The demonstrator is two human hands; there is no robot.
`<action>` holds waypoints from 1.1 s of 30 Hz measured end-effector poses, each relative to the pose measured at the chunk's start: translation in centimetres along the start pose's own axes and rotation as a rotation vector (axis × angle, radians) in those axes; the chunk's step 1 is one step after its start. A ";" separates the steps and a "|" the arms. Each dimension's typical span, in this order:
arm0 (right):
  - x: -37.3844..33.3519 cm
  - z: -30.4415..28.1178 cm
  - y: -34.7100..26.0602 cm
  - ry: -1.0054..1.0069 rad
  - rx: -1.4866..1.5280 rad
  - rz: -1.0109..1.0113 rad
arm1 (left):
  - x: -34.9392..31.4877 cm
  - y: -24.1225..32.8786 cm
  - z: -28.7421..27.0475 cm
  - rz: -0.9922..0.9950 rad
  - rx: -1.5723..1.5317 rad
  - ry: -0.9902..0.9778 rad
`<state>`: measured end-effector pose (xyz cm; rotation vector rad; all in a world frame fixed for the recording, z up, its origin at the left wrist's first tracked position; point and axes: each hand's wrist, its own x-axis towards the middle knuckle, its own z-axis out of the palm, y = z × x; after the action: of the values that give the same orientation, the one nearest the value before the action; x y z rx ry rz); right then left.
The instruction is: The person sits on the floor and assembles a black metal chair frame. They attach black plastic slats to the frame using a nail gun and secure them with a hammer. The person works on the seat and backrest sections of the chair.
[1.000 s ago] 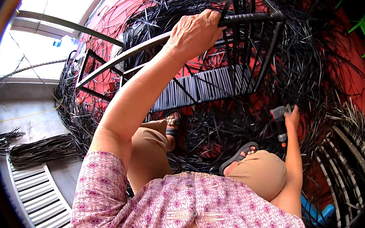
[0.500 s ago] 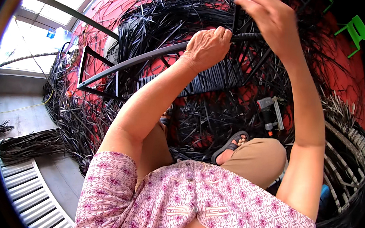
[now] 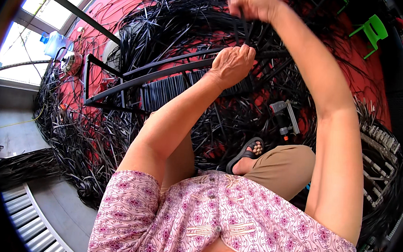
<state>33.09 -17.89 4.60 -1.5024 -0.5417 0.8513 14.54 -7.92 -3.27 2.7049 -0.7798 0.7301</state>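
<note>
left hand [image 3: 232, 64]: clamped on metal frame [image 3: 134, 75] | right hand [image 3: 254, 2]: pinching black strip [image 3: 244, 27], pulled taut | risk: strip may slip from the pinch, slackening the weave

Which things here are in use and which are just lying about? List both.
In use: left hand on the black metal frame; right hand pulling black strips.

Lying about: power tool, green chair, plastic jug.

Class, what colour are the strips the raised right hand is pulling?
Black strips, pinched by the right hand; head view.
</note>
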 end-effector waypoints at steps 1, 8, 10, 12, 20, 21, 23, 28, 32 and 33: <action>1.5 -6.0 -1.2 0.106 -0.287 -0.276 | 2.0 1.7 0.8 0.068 -0.062 0.036; 2.1 0.9 -19.9 0.580 -0.966 -0.747 | 0.5 -0.7 -0.2 0.003 -0.015 -0.032; 1.3 0.9 -19.3 0.780 -1.609 -0.543 | 0.7 -0.7 -0.3 0.006 -0.040 -0.019; 1.8 -2.6 -15.6 0.860 -2.332 -0.374 | 1.2 -0.7 -0.2 -0.003 -0.079 -0.020; -8.1 3.5 -1.8 0.105 -1.248 0.012 | 1.7 -1.6 -0.4 -0.146 -0.141 -0.148; -9.7 4.6 -2.5 0.080 -1.323 0.115 | 2.1 -1.6 -0.7 -0.161 -0.155 -0.156; -12.3 6.8 -3.0 0.060 -1.451 0.153 | 2.1 -2.0 -0.4 -0.172 -0.124 -0.176; -17.2 12.1 -0.3 0.166 -1.706 0.093 | 2.9 -3.3 -0.4 -0.186 -0.167 -0.131; -18.6 14.7 5.7 0.325 -1.898 0.005 | 3.4 -4.1 -1.3 -0.114 -0.317 -0.145; -18.1 15.4 7.0 0.360 -1.898 0.040 | 3.3 -4.7 -1.1 -0.082 -0.325 -0.126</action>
<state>9.00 -22.85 1.78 -3.2336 -1.1350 -0.2408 19.10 -5.08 -0.97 2.4862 -0.7379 0.3786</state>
